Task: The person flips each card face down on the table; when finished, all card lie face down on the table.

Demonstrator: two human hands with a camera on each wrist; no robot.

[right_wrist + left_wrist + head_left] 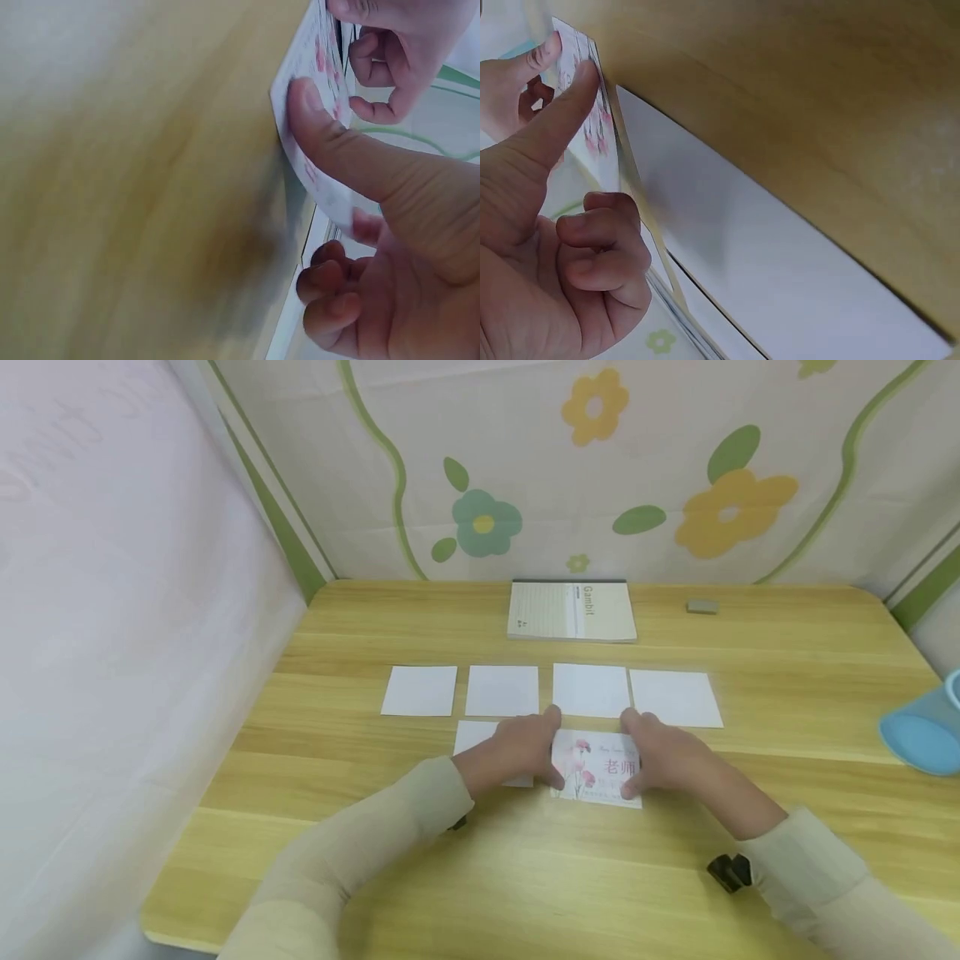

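Observation:
A greeting card [592, 760] with pink flowers and Chinese characters faces up near the middle of the table, held from both sides. My left hand [525, 743] grips its left side, thumb near the front corner; its other fingers curl in the left wrist view. At the right side, my right hand [663, 756] pinches the card, with the thumb on the printed face [322, 67] and a fingertip at the far edge. In the right wrist view the card bows slightly, its near edge above the wood. Beneath my left hand lies a white card [474, 735], partly hidden.
Several blank white cards [502, 691] form a row just beyond my hands. Behind them are a notebook [570, 612] marked "Gambit" and a small grey block [702, 607]. A blue cup [924, 739] is at the right edge. Flowered cloth [525, 443] hangs behind the table.

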